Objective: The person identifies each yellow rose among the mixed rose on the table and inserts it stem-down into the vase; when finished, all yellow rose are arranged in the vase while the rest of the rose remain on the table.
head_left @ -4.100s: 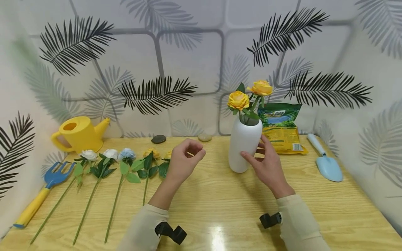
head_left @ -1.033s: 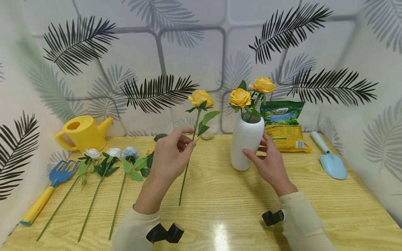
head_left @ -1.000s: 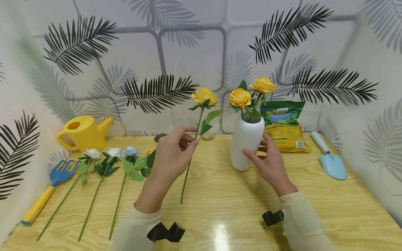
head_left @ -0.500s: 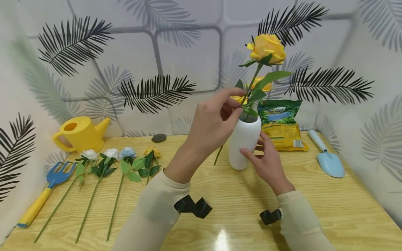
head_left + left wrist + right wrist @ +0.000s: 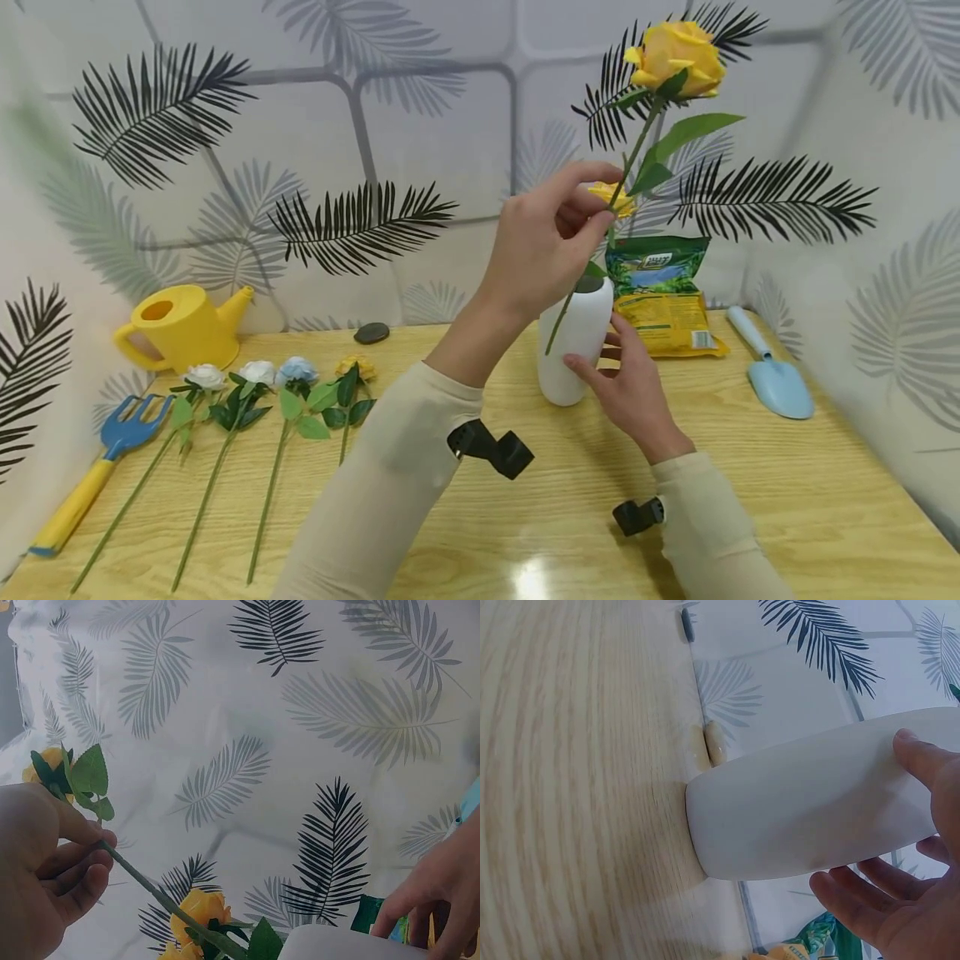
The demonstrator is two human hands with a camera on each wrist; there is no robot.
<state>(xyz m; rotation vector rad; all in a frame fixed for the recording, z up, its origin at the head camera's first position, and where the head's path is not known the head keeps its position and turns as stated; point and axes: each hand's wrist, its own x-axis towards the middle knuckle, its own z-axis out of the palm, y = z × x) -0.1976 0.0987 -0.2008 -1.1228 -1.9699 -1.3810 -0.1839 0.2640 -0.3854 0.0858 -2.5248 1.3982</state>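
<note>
My left hand (image 5: 551,242) pinches the stem of a yellow rose (image 5: 678,62) between thumb and fingers, high in front of the vase. The stem's lower end crosses the front of the white vase (image 5: 573,333) in the head view, its tip below the rim. My right hand (image 5: 633,383) grips the vase's right side, thumb in front. The vase stands upright on the wooden table. Behind my left hand, two yellow roses (image 5: 201,909) in the vase are mostly hidden in the head view; the left wrist view shows their blooms.
Two white roses (image 5: 257,372), a blue rose (image 5: 297,370) and another yellow rose (image 5: 356,367) lie at left. Around them are a yellow watering can (image 5: 183,327), a hand fork (image 5: 105,467) and a dark stone (image 5: 372,333). A soil bag (image 5: 663,300) and blue trowel (image 5: 776,375) stand right.
My left hand picked up a yellow rose from the table, then carried it right and upward to the vase. My right hand keeps its hold on the vase.
</note>
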